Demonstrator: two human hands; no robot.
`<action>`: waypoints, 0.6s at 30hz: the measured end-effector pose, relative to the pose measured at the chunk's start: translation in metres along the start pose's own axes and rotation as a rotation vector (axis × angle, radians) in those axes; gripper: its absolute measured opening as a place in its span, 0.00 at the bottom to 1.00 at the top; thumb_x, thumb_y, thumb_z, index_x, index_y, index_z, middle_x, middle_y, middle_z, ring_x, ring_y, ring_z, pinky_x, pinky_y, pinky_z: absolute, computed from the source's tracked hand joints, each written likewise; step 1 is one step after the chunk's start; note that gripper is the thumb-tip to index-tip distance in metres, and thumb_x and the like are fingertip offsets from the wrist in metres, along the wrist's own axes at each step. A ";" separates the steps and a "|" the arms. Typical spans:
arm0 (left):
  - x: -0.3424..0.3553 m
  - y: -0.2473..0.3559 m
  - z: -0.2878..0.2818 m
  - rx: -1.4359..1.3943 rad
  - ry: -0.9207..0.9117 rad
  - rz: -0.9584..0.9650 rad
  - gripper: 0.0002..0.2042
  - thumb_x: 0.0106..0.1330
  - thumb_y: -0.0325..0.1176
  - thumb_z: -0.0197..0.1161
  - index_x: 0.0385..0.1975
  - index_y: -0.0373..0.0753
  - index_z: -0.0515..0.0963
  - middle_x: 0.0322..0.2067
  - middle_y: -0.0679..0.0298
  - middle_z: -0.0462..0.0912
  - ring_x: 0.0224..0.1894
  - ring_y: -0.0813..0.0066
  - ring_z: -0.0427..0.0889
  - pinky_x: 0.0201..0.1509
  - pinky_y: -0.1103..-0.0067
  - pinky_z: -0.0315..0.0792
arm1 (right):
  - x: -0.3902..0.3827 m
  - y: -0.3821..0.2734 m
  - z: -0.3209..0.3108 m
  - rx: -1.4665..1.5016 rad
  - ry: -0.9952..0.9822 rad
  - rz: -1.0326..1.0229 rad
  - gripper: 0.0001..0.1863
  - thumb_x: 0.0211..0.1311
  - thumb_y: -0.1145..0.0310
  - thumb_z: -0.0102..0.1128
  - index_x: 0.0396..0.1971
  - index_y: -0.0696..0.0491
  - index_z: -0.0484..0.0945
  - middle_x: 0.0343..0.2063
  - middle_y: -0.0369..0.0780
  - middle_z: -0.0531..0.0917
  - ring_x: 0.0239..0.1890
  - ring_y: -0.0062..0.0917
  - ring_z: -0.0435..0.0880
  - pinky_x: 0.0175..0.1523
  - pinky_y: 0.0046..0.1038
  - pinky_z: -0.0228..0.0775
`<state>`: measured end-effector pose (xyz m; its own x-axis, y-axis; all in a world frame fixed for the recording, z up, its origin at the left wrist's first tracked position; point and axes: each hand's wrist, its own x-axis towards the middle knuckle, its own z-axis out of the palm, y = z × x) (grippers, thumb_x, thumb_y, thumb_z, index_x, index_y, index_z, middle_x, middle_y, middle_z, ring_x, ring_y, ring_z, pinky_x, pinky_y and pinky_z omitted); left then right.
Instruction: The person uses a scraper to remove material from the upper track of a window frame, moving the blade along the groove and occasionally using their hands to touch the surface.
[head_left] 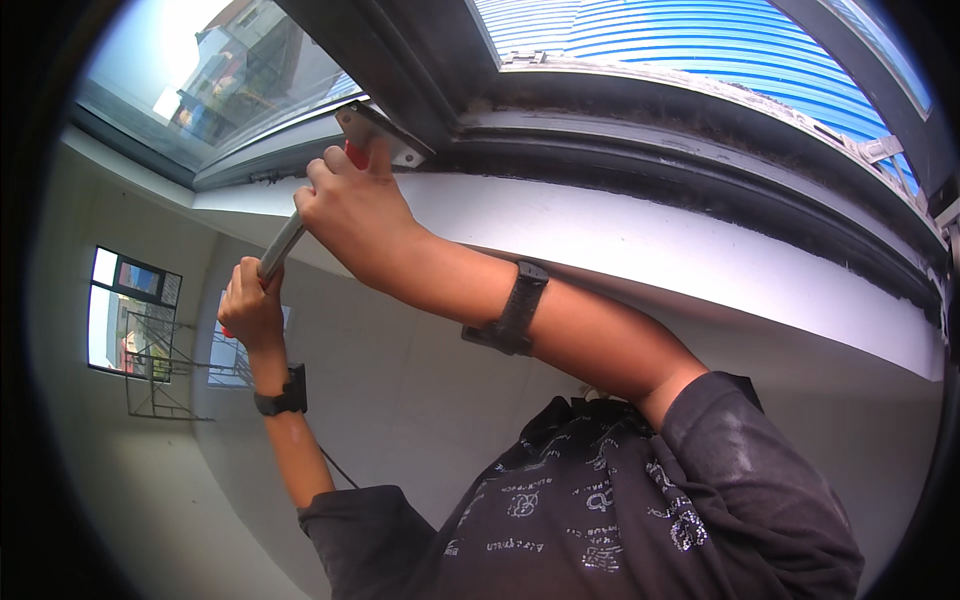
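Both my hands hold a long grey metal bar tool (286, 243), which slants up from the lower left to the window frame. At its upper end a flat metal plate (366, 128) with small holes sits against the dark frame (420, 85), with a bit of red beside it. My right hand (355, 208) is closed around the upper part, close under the plate. Lower on the bar, my left hand (250, 305) is wrapped round it, and red shows below its fingers. The tool's exact kind does not show, as my hands cover much of it.
A white sill (620, 235) runs below the dark sliding track (640, 165). Glass (240, 90) stands at the upper left; blue corrugated roofing (660, 40) lies outside. Metal scaffolding (150, 365) stands by another window (125, 315) at the far left.
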<state>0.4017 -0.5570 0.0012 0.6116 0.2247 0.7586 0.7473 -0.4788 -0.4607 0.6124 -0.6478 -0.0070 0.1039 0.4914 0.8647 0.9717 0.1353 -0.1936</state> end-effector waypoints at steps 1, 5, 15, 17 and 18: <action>0.000 -0.001 0.000 0.007 -0.003 0.003 0.18 0.58 0.48 0.67 0.25 0.44 0.66 0.19 0.66 0.70 0.20 0.63 0.76 0.22 0.71 0.67 | 0.000 0.000 0.000 -0.016 -0.005 -0.001 0.05 0.46 0.68 0.63 0.25 0.49 0.83 0.31 0.35 0.79 0.45 0.30 0.74 0.56 0.49 0.56; 0.001 -0.002 0.001 -0.021 -0.004 0.003 0.19 0.59 0.49 0.65 0.25 0.43 0.66 0.18 0.66 0.69 0.19 0.64 0.75 0.21 0.71 0.67 | 0.000 -0.001 -0.004 -0.034 -0.031 -0.019 0.07 0.44 0.73 0.66 0.27 0.50 0.80 0.32 0.35 0.77 0.45 0.28 0.74 0.49 0.45 0.58; 0.004 0.005 0.000 -0.078 -0.014 -0.024 0.16 0.58 0.40 0.68 0.25 0.43 0.66 0.18 0.65 0.69 0.21 0.62 0.76 0.23 0.70 0.67 | -0.002 0.002 -0.010 -0.001 -0.042 0.002 0.06 0.43 0.73 0.66 0.26 0.51 0.82 0.32 0.36 0.79 0.47 0.30 0.74 0.57 0.53 0.55; 0.006 0.006 0.001 -0.098 -0.014 -0.026 0.15 0.58 0.40 0.68 0.25 0.43 0.66 0.18 0.65 0.69 0.21 0.63 0.76 0.23 0.70 0.67 | -0.002 0.003 -0.010 0.003 -0.058 0.008 0.06 0.45 0.73 0.65 0.26 0.52 0.82 0.32 0.37 0.79 0.47 0.30 0.74 0.57 0.53 0.55; 0.008 0.006 0.001 -0.096 -0.006 -0.024 0.15 0.58 0.40 0.68 0.25 0.43 0.66 0.18 0.65 0.69 0.21 0.62 0.76 0.23 0.70 0.67 | -0.001 0.003 -0.011 0.014 -0.031 0.010 0.06 0.45 0.73 0.65 0.26 0.52 0.82 0.32 0.37 0.79 0.47 0.30 0.74 0.57 0.53 0.55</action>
<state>0.4115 -0.5576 0.0036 0.5959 0.2417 0.7658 0.7334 -0.5522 -0.3963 0.6174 -0.6569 -0.0032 0.1071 0.5194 0.8478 0.9675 0.1420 -0.2092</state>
